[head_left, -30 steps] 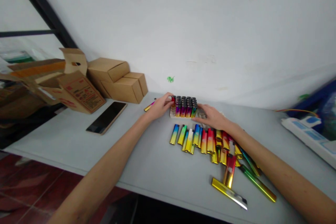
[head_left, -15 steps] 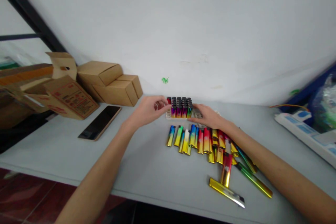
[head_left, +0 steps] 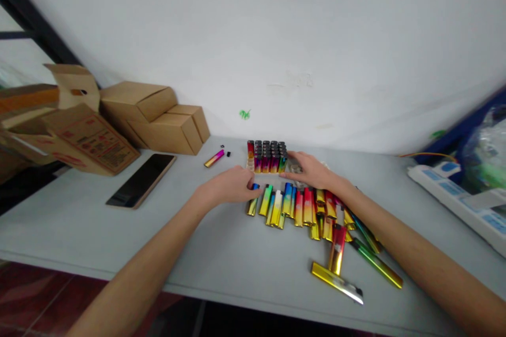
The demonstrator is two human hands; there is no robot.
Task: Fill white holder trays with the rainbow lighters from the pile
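My left hand is closed with finger and thumb around the upper end of a blue-and-yellow lighter lying on the table. A clear plastic tray stands near the wall, with several rows of upright black-topped lighters in it. One red lighter stands at the back of its left column, with bare slots in front. My right hand grips the tray's right end, thumb in front and fingers behind. Right of my left hand, many loose metallic lighters lie in a spread pile, partly under my right forearm.
A purple-and-gold lighter lies apart near small black pieces. On the left are a phone, closed cardboard boxes and an open carton. A white power strip is at the right. Single lighters lie near the front edge.
My left hand has moved from the tray's left end down toward me, onto the blue-and-yellow lighter. The red lighter and the purple one behind it now show. My right hand stays at the tray.
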